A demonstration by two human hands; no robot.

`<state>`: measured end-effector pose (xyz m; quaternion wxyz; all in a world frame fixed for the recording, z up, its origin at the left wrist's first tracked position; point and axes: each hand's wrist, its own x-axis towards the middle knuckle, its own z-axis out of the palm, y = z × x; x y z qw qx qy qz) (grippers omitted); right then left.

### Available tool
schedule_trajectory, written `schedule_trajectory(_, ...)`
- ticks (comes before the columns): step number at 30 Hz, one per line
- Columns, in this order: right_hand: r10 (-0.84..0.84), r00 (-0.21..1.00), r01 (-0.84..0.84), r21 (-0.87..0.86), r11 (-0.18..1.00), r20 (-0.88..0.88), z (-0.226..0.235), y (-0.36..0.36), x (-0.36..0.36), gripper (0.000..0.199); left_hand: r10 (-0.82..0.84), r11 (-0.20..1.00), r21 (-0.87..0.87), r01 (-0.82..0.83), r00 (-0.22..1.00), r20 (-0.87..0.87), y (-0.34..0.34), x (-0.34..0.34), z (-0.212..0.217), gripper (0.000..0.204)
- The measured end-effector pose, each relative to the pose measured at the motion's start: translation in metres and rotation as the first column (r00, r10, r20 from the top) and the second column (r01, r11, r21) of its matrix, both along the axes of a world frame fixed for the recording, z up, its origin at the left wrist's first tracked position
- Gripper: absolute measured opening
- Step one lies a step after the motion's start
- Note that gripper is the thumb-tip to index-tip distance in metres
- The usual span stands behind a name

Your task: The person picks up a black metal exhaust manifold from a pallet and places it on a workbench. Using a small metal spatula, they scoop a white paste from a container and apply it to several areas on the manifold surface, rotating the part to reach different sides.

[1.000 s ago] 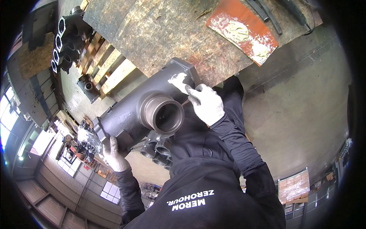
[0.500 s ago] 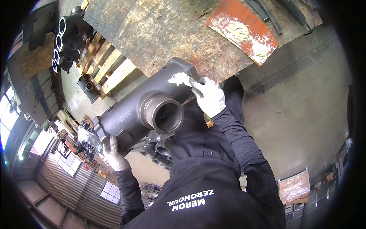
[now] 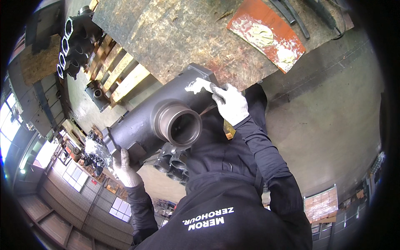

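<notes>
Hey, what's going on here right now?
A person in a black jacket and white work gloves is working on a large dark cast-metal pipe fitting with a round flanged opening. The right hand presses a tool to a patch of white filler near its upper end, while the left hand steadies its lower end.

Casting (image 3: 154,121) underside hidden by the torso. Tool under the right hand (image 3: 230,104) mostly covered, kind unclear. Left hand (image 3: 125,166) fingertips tucked behind the casting edge.

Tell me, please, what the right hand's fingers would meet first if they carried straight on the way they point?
Probably the white patch of filler on the dark casting; the right hand fingertips already seem to touch it.
</notes>
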<state>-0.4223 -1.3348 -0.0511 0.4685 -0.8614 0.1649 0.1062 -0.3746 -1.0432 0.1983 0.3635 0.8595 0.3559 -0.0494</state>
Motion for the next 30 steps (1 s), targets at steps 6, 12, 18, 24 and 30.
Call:
schedule_trajectory(6, -0.057, 0.997, 0.060, 0.067, 0.996, -0.050, 0.014, 0.004, -0.013, 0.029, 0.022, 0.999, 0.024, -0.022, 1.000, -0.011, -0.008, 0.002, 0.002, 0.049)
schedule_trajectory(12, -0.067, 0.997, 0.062, 0.115, 0.991, 0.041, 0.038, 0.019, -0.021, 0.028, -0.006, 0.999, 0.041, 0.006, 1.000, -0.001, -0.001, 0.001, 0.000, 0.045)
schedule_trajectory(18, 0.033, 0.997, -0.032, -0.015, 0.999, 0.067, 0.035, 0.015, -0.016, 0.035, -0.062, 0.996, 0.069, 0.060, 0.998, 0.023, 0.007, -0.002, -0.003, 0.043)
schedule_trajectory(24, 0.160, 0.985, -0.156, -0.063, 0.986, 0.060, 0.009, -0.001, 0.009, 0.036, -0.016, 0.999, 0.042, 0.015, 1.000, 0.024, 0.006, -0.003, -0.002, 0.042)
schedule_trajectory(30, 0.191, 0.981, -0.192, -0.046, 0.980, -0.028, 0.012, -0.006, 0.019, 0.033, -0.008, 1.000, 0.026, 0.008, 1.000, 0.027, 0.008, -0.004, -0.003, 0.044)
